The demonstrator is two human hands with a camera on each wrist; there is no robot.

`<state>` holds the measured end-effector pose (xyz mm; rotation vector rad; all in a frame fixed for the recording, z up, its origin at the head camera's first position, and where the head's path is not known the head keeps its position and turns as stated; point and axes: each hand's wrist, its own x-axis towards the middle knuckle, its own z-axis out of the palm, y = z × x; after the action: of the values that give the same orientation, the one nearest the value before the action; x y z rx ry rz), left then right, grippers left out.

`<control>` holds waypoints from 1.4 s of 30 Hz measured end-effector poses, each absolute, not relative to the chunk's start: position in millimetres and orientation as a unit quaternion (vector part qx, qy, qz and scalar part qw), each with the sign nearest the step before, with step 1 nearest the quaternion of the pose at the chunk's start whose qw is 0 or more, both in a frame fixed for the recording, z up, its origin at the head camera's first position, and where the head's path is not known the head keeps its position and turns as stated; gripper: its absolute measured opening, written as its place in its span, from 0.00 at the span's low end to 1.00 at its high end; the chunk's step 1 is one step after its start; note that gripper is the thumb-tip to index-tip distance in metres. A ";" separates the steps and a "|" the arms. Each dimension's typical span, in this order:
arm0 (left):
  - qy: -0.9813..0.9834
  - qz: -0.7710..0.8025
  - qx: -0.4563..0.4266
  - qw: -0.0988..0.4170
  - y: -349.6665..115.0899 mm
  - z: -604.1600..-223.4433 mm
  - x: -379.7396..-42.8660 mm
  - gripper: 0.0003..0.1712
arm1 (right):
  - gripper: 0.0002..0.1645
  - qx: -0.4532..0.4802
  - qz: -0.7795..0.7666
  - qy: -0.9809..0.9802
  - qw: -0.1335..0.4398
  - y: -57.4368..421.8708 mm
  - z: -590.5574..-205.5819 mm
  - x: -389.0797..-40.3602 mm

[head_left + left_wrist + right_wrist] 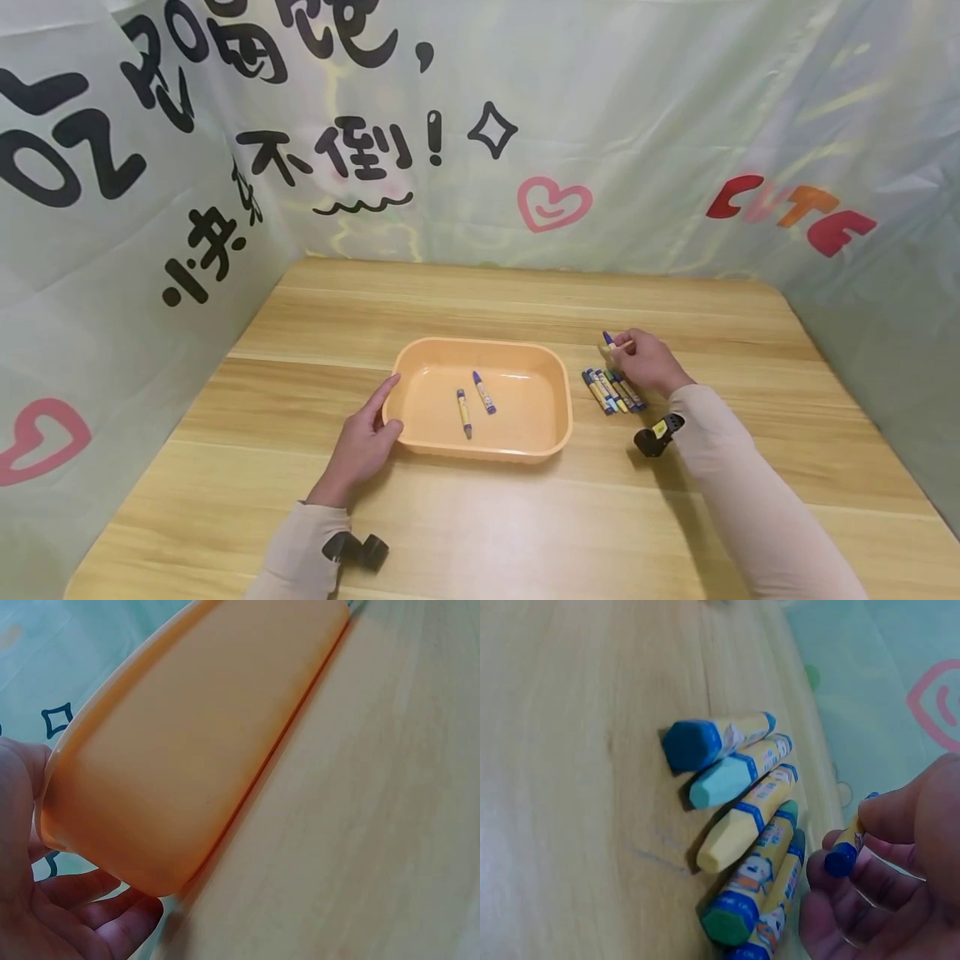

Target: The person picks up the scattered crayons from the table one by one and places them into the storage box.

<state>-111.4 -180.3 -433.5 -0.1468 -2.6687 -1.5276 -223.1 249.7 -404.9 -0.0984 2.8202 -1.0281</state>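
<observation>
A shallow orange tray point(525, 442) stands on the table with two crayons inside, a blue one point(484, 392) and a yellow-wrapped one point(464, 414). At its left end my left hand point(362, 446) grips the rim, thumb over the edge and fingers against the outer wall point(172, 750). My right hand point(647, 360) pinches a blue-tipped crayon point(845, 851) between thumb and fingers, above the table. Just below that hand lies a row of several crayons point(600, 392); the right wrist view shows blue, light-blue, pale yellow point(739, 832) and green point(739, 904) ones among them.
The wooden table point(480, 525) extends around the tray on all sides. Printed cloth point(450, 250) hangs behind the table and along both sides. Each wrist carries a small black camera, such as the right one point(651, 442).
</observation>
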 end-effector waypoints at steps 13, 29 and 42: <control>-0.862 -0.502 -0.055 0.039 -180.7 -435.1 -112.2 0.38 | 0.21 -0.064 -0.388 0.919 0.039 238.9 -403.4 -220.4; -0.866 -0.498 -0.043 0.029 -181.0 -433.4 -111.6 0.39 | 0.20 -0.101 -0.402 0.910 0.025 221.3 -392.2 -217.4; -0.867 -0.496 -0.044 0.027 -179.7 -434.3 -112.0 0.39 | 0.09 -0.140 -0.417 0.898 -0.009 199.2 -383.6 -216.1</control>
<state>-112.0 -179.7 -434.3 -0.1362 -2.6769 -1.5312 -216.1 199.2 -383.6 -0.4415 2.8369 -1.3187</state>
